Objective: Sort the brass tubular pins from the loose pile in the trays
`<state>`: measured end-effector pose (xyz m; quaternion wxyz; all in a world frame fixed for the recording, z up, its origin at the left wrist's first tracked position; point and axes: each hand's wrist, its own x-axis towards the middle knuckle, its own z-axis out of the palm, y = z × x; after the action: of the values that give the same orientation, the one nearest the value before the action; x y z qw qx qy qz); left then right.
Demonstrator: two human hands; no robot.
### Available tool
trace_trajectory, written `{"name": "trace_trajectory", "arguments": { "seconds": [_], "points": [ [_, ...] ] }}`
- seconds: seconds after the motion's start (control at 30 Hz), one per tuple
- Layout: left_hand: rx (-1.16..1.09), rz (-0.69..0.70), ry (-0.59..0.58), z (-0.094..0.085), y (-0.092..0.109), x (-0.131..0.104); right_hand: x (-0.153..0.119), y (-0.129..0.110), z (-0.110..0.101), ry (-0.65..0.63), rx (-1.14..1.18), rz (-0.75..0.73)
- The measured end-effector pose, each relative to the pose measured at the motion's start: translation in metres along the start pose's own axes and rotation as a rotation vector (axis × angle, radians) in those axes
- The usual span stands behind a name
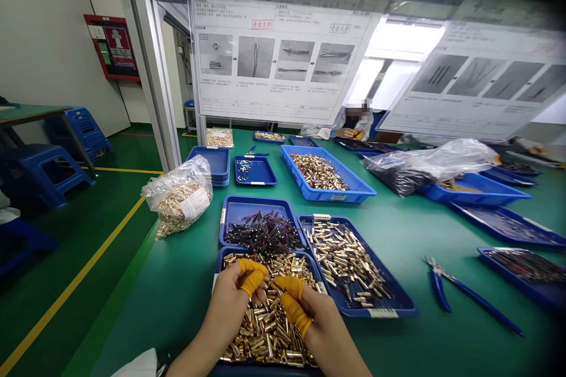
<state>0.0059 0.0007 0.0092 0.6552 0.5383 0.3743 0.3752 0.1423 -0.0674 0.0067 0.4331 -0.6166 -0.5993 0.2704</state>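
Both hands wear yellow finger cots and meet above a blue tray (pixel 220 260) heaped with brass-coloured metal tubes (pixel 267 330). My left hand (pixel 241 288) pinches something small that I cannot make out. Close beside it, my right hand (pixel 300 303) has thumb and forefinger pressed together on a thin dark piece, too small to name. Just behind the hands, a tray holds a pile of dark wires (pixel 263 231) with red and green strands. To the right lies a tray of metal tubes with wires (pixel 347 256).
Blue-handled pliers (pixel 442 283) lie at the right. A bag of metal parts (pixel 181 203) stands at the left edge, stacked trays (pixel 214 165) behind it. A deep blue bin (pixel 327 193) is farther back. Across the table are a person's hands (pixel 351 134).
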Motion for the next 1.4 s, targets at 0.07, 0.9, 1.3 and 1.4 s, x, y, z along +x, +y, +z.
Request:
{"name": "trace_trajectory", "arguments": {
  "seconds": [0.07,0.9,1.3,1.4],
  "points": [
    [0.006,0.002,-0.006,0.0,-0.001,0.0,0.0,-0.001,0.0,0.005,-0.013,0.0],
    [0.386,0.153,-0.157,-0.001,-0.011,-0.008,-0.006,0.013,0.003,-0.078,0.127,0.008],
    [0.094,0.071,-0.227,-0.005,-0.008,-0.005,-0.002,0.0,0.005,-0.227,1.021,0.34],
    [0.062,0.08,-0.248,-0.005,-0.008,-0.006,-0.002,-0.003,0.007,-0.254,1.031,0.344]
  ]
}}
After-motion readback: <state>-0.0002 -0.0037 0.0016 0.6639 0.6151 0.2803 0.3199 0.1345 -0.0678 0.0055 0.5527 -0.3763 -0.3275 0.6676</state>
